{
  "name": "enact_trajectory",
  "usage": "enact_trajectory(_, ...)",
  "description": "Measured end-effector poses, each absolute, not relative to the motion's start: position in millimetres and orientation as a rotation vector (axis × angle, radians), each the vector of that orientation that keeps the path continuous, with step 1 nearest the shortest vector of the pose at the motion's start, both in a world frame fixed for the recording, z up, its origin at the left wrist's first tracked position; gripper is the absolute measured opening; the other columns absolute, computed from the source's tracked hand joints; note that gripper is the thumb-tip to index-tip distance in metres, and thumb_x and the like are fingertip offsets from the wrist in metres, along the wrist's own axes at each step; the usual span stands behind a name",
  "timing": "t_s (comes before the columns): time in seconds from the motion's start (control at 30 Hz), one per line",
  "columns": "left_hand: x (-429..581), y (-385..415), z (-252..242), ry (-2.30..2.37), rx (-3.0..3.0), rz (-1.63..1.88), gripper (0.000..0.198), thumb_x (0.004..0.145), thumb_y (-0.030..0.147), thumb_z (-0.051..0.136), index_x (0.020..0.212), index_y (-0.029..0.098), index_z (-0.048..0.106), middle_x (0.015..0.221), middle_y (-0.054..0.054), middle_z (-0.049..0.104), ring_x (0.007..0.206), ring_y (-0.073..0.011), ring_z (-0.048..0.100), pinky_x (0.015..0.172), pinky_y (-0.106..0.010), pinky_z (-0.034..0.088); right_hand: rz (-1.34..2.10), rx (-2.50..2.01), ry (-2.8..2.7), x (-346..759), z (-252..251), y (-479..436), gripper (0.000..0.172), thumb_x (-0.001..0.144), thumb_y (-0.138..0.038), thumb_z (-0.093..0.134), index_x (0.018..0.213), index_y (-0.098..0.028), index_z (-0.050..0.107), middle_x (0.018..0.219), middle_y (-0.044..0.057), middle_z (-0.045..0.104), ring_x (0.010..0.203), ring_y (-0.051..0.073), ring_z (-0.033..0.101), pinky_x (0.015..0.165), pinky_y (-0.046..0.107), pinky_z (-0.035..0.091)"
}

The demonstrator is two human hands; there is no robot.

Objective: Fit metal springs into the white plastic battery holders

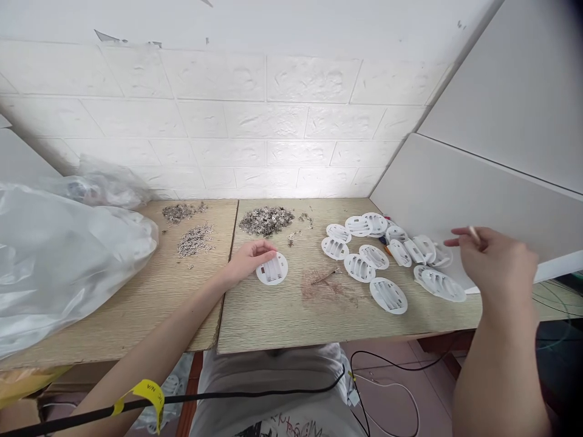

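Observation:
My left hand (pixel 251 257) rests on the wooden table (pixel 273 315), fingers curled around the edge of a round white plastic battery holder (pixel 272 269). My right hand (pixel 494 264) is raised at the right, above the table's edge, fingers pinched on a thin light stick (pixel 473 234). Below and left of that hand lie several more white battery holders (pixel 387 252), spread in a loose group. A pile of small metal contacts (pixel 266 220) sits just behind my left hand.
Two smaller heaps of metal bits (pixel 195 238) lie on the left board. A big clear plastic bag (pixel 54 255) covers the far left. A white brick wall stands behind, a white panel (pixel 455 188) at the right. Black cables (pixel 392 364) hang below the table.

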State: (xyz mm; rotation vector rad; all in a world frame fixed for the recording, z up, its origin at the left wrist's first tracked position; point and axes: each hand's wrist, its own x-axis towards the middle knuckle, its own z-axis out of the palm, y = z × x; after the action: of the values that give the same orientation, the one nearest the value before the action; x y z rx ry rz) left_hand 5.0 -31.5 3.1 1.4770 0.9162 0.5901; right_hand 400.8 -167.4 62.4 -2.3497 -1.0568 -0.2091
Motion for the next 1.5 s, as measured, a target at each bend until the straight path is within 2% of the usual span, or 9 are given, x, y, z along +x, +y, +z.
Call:
enact_trajectory(0.13, 5, -31, 2, 0.916, 1.47, 0.581, 0.044, 0.07, 0.053, 0.07, 0.089, 0.015, 0.061, 0.084, -0.006, 0.067, 0.071, -0.0157, 0.06, 0.063, -0.027, 0.045, -0.12, -2.584, -1.196, 397, 45, -165, 0.039, 0.081, -0.045, 0.043, 0.102, -0.023, 0.068, 0.088, 0.018, 0.069, 0.082, 0.04, 0.061, 0.062, 0.047, 0.043)
enact_trajectory(0.23, 5, -30, 1, 0.91, 1.471, 0.588, 0.043, 0.07, 0.053, 0.071, 0.089, 0.015, 0.061, 0.083, -0.005, 0.067, 0.07, -0.0151, 0.06, 0.062, -0.027, 0.045, -0.139, -2.628, -1.19, 389, 32, -162, 0.044, 0.08, -0.048, 0.047, 0.106, -0.019, 0.068, 0.093, 0.021, 0.068, 0.083, 0.04, 0.062, 0.061, 0.045, 0.042)
enact_trajectory(0.53, 4, -31, 2, 0.924, 1.498, 0.575, 0.042, 0.073, 0.053, 0.069, 0.09, 0.015, 0.061, 0.085, -0.006, 0.068, 0.071, -0.0156, 0.061, 0.063, -0.027, 0.045, -0.112, -2.429, -1.403, 384, 11, -173, 0.046, 0.086, -0.049, 0.039, 0.107, -0.023, 0.069, 0.086, 0.014, 0.066, 0.074, 0.032, 0.06, 0.061, 0.042, 0.042)
enact_trajectory(0.67, 4, -31, 2, 0.933, 1.489, 0.57, 0.043, 0.072, 0.053, 0.069, 0.09, 0.015, 0.061, 0.085, -0.006, 0.067, 0.071, -0.0151, 0.06, 0.062, -0.027, 0.045, -0.127, -2.269, -1.168, 380, 29, -176, 0.045, 0.085, -0.048, 0.042, 0.109, -0.02, 0.068, 0.075, 0.011, 0.064, 0.067, 0.028, 0.058, 0.065, 0.042, 0.045)
enact_trajectory(0.87, 5, -29, 1, 0.894, 1.438, 0.658, 0.04, 0.072, 0.052, 0.07, 0.088, 0.016, 0.061, 0.08, -0.004, 0.065, 0.067, -0.0128, 0.058, 0.06, -0.025, 0.043, -0.06, -1.958, -1.331, 313, 58, -150, 0.044, 0.088, -0.055, 0.04, 0.097, -0.022, 0.068, 0.073, 0.007, 0.064, 0.057, 0.02, 0.052, 0.052, 0.033, 0.04)
enact_trajectory(0.97, 5, -28, -1, 0.892, 1.375, 0.726, 0.039, 0.072, 0.051, 0.069, 0.089, 0.016, 0.061, 0.078, -0.002, 0.064, 0.064, -0.0113, 0.056, 0.058, -0.024, 0.042, 0.001, -1.773, -1.737, 271, 46, -129, 0.036, 0.092, -0.046, 0.042, 0.098, -0.022, 0.068, 0.089, 0.008, 0.067, 0.077, 0.023, 0.06, 0.066, 0.034, 0.047)
enact_trajectory(1.1, 5, -27, -2, 0.913, 1.302, 0.802, 0.039, 0.071, 0.049, 0.07, 0.091, 0.017, 0.061, 0.081, -0.002, 0.064, 0.066, -0.0115, 0.056, 0.059, -0.024, 0.042, -0.105, -1.713, -1.967, 247, 14, -108, 0.031, 0.094, -0.033, 0.038, 0.105, -0.024, 0.066, 0.105, 0.01, 0.063, 0.101, 0.028, 0.056, 0.082, 0.041, 0.048)
enact_trajectory(1.3, 0, -20, -4, 0.903, 1.265, 0.719, 0.044, 0.072, 0.054, 0.068, 0.094, 0.016, 0.064, 0.085, -0.004, 0.065, 0.068, -0.0118, 0.057, 0.059, -0.023, 0.043, -0.203, -1.751, -2.1, 258, -11, -101, 0.035, 0.094, -0.021, 0.033, 0.103, -0.023, 0.067, 0.112, 0.011, 0.058, 0.103, 0.027, 0.055, 0.082, 0.041, 0.049)
enact_trajectory(1.5, -6, -17, 0, 0.788, 1.249, 0.596, 0.045, 0.071, 0.043, 0.075, 0.106, 0.016, 0.067, 0.102, -0.01, 0.068, 0.084, -0.0159, 0.062, 0.07, -0.026, 0.049, -0.249, -1.852, -2.055, 265, -10, -100, 0.035, 0.09, -0.013, 0.035, 0.1, -0.02, 0.068, 0.114, 0.014, 0.058, 0.102, 0.03, 0.054, 0.08, 0.042, 0.049)
